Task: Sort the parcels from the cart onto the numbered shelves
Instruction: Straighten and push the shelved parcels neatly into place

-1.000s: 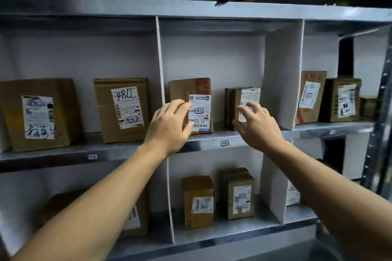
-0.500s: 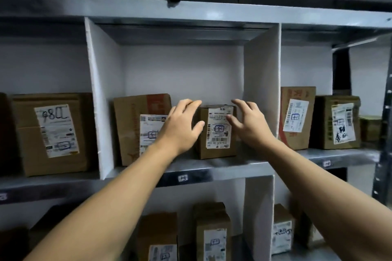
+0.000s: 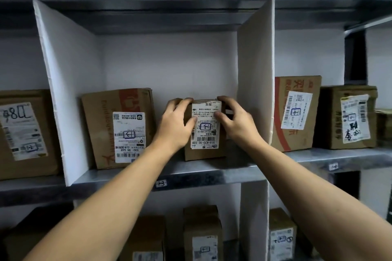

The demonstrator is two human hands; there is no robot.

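A small brown parcel (image 3: 204, 133) with a white label marked 13 stands upright on the metal shelf (image 3: 212, 172), in the middle compartment tagged 13. My left hand (image 3: 176, 124) grips its left side, fingers curled over the top edge and thumb on the label. My right hand (image 3: 235, 121) grips its right side the same way. A larger brown parcel (image 3: 121, 127), also labelled 13, stands to its left in the same compartment.
White dividers (image 3: 254, 82) wall the compartment on both sides. Left compartment holds a box (image 3: 23, 133) marked 98; the right one holds two boxes (image 3: 294, 112) (image 3: 347, 116). Several parcels stand on the lower shelf (image 3: 203, 235).
The view moved closer and to the right. Both hands went from the larger parcel's label area to the small parcel and now clasp its two sides.
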